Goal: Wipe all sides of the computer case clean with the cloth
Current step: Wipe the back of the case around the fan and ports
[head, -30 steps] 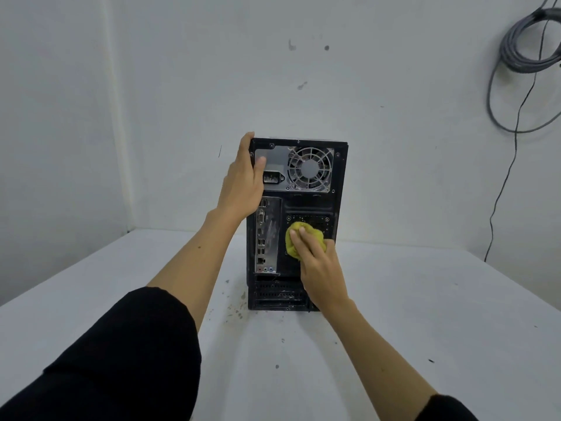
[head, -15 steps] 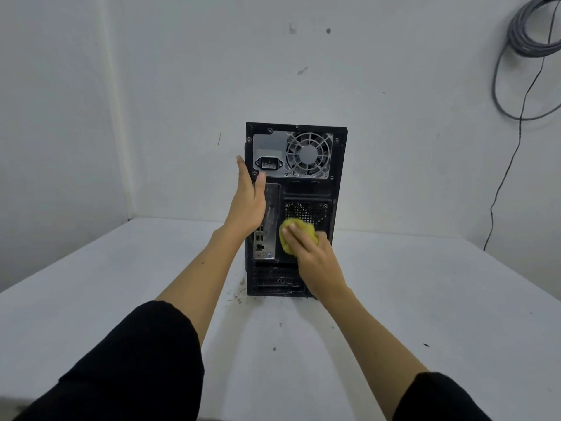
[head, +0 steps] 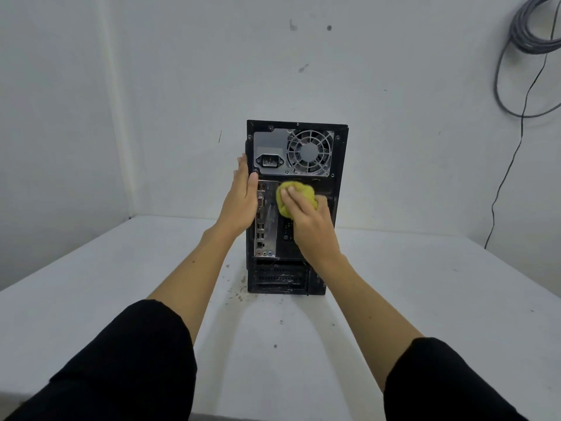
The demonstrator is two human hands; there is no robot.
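Black computer case (head: 340, 208) upright at table (head: 425, 314) centre, rear panel facing camera, fan grille at panel's 1 o'clock, power socket at 11 o'clock. Left hand (head: 241, 199) flat, fingers straight and together, pressed on case's 9 o'clock edge. Right hand (head: 309, 220) presses bunched yellow cloth (head: 296, 194) against mid panel, fingers laid over it. Grey cable coil (head: 534, 28) on wall at 2 o'clock. Dirt specks (head: 239, 288) on table at case's 7 o'clock.

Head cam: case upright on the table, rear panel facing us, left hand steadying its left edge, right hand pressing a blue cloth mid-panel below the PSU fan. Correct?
One error: the cloth is yellow-green, not blue, as the head view shows. The rest holds: right hand presses it on the computer case below the fan; left hand steadies the left edge.
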